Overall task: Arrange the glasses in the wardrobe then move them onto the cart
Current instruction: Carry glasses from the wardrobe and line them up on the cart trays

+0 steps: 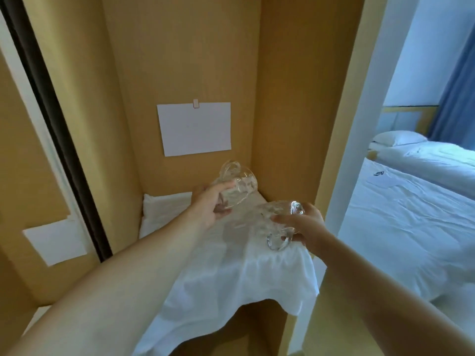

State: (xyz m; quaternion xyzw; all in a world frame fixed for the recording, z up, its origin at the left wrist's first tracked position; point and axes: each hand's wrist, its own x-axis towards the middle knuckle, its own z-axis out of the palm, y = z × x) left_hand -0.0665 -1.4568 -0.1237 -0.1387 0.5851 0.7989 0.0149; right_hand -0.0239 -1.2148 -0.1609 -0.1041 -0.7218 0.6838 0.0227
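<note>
Both my hands are inside the yellow wooden wardrobe (288, 104), above a shelf covered by a white cloth (231, 273). My left hand (210, 206) grips a clear textured glass mug (237, 183), tilted, its handle pointing up and left. My right hand (305, 224) grips a second clear glass mug (276, 222), tipped on its side with the handle hanging down over the cloth. The two mugs are close together but apart. Both are held just above the cloth. No cart is in view.
A white sheet of paper (195, 128) is clipped to the wardrobe's back wall. A dark sliding-door edge (51, 119) runs down the left. To the right, past the wardrobe's side wall, stands a bed (411, 227) with white linen and a pillow.
</note>
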